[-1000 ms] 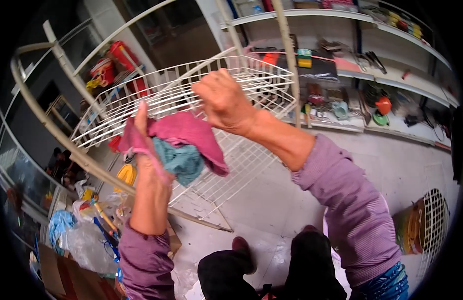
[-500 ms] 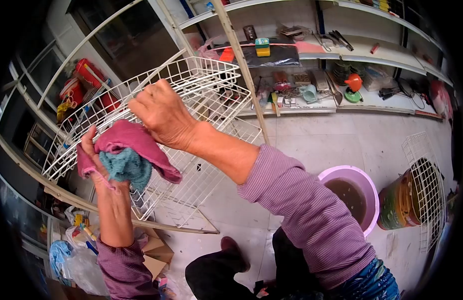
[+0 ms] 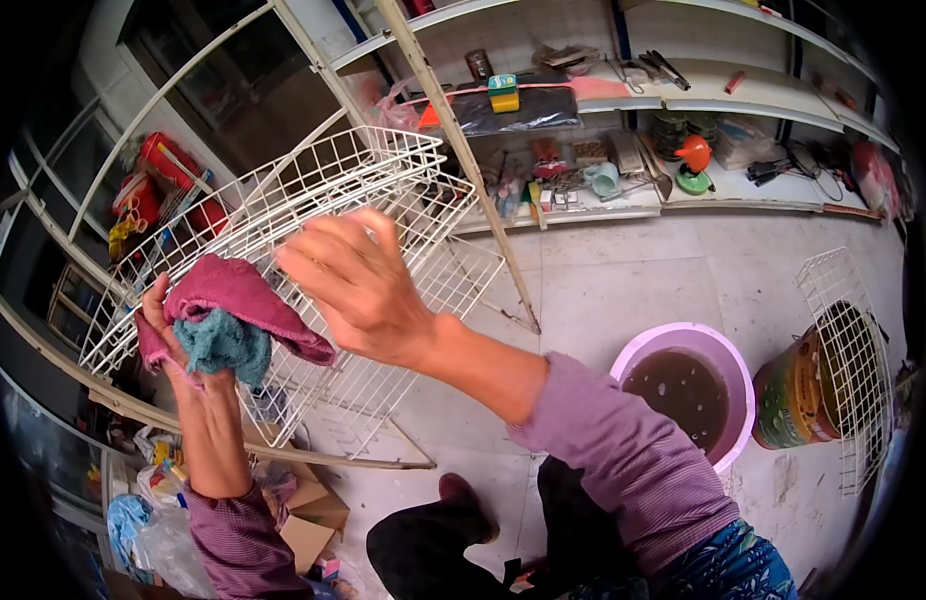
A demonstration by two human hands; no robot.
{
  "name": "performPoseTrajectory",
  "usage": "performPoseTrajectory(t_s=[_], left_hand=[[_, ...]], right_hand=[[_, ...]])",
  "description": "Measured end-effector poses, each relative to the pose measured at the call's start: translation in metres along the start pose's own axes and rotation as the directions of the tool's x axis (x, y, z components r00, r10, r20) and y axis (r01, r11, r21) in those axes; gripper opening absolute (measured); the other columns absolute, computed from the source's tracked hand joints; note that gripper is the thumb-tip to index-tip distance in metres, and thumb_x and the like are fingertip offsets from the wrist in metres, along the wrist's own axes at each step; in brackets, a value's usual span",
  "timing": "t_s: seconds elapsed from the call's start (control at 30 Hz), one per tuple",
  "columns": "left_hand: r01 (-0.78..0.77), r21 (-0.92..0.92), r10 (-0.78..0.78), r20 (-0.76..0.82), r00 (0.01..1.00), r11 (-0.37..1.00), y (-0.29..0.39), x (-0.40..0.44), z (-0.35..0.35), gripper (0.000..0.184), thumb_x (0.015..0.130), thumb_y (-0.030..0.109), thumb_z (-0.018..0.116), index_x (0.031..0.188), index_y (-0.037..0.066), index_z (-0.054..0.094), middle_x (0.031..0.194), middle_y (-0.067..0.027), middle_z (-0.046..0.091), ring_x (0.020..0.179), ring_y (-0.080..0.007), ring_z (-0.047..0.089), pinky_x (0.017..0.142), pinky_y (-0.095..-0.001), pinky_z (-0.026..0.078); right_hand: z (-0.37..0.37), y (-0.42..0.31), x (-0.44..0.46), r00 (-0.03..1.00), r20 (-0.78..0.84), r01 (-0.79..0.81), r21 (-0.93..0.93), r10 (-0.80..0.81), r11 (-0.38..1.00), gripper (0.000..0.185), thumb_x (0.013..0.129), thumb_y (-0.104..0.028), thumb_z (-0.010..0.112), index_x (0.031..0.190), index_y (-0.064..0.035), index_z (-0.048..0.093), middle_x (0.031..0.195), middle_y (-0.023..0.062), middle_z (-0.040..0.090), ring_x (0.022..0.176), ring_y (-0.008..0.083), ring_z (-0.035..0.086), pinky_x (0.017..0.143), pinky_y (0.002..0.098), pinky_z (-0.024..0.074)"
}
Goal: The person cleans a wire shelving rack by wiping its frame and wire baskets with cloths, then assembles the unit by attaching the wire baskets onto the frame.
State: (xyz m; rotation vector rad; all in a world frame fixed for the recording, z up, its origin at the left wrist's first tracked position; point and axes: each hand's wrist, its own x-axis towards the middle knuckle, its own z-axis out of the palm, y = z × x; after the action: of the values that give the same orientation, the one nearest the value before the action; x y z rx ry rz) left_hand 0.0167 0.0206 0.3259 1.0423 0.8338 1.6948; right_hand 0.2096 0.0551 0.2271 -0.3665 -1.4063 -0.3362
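Observation:
A white wire basket rack [image 3: 358, 140] stands tilted in front of me inside a pale metal frame. My left hand [image 3: 183, 345] is closed on a maroon cloth [image 3: 228, 285] at the rack's near left side. A bunched teal cloth [image 3: 223, 345] hangs with it, over my palm and wrist. My right hand [image 3: 358, 290] is raised before the rack's middle, its fingers loosely bent and apart, slightly blurred. I see nothing in it. Whether its fingertips touch the wires I cannot tell.
A purple basin [image 3: 623, 370] of murky water stands on the floor at right. Beside it, a wire panel [image 3: 848, 370] leans on a printed bucket [image 3: 788, 400]. Shelves [image 3: 613, 205] with small goods line the back. Cardboard [image 3: 318, 510] and plastic bags [image 3: 168, 540] lie lower left.
My right hand has come off the rack's wires and moved right and down, its fist loosening. My left hand still holds the cloths. The view has shifted slightly.

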Motion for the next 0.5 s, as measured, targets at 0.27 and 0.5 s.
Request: performPoseTrajectory(t_s=[0.27, 0.5], left_hand=[[-0.102, 0.023, 0.103, -0.061, 0.993, 0.995, 0.0, 0.017, -0.029, 0.039, 0.078, 0.032, 0.056, 0.092, -0.004, 0.061, 0.085, -0.0136, 0.066, 0.076, -0.027, 0.063, 0.074, -0.0372, 0.052], [-0.04, 0.014, 0.04, -0.014, 0.999, 0.999, 0.001, 0.01, -0.017, 0.038, 0.077, 0.033, 0.056, 0.089, -0.003, 0.062, 0.083, -0.0133, 0.066, 0.075, -0.0275, 0.063, 0.074, -0.0372, 0.052]], right_hand=[[-0.002, 0.014, -0.044, 0.448, 0.139, -0.815, 0.471, 0.883, 0.339, 0.065, 0.08, -0.013, 0.065, 0.131, 0.0084, 0.031, 0.124, 0.0249, 0.043, 0.112, 0.0268, 0.046, 0.079, 0.034, 0.0499], [0.007, 0.03, -0.024, 0.367, 0.333, -0.667, 0.745, 0.868, -0.004, 0.085, 0.083, -0.015, 0.061, 0.139, 0.0041, 0.001, 0.142, 0.0293, 0.012, 0.128, 0.0305, 0.031, 0.088, 0.0341, 0.0466]])
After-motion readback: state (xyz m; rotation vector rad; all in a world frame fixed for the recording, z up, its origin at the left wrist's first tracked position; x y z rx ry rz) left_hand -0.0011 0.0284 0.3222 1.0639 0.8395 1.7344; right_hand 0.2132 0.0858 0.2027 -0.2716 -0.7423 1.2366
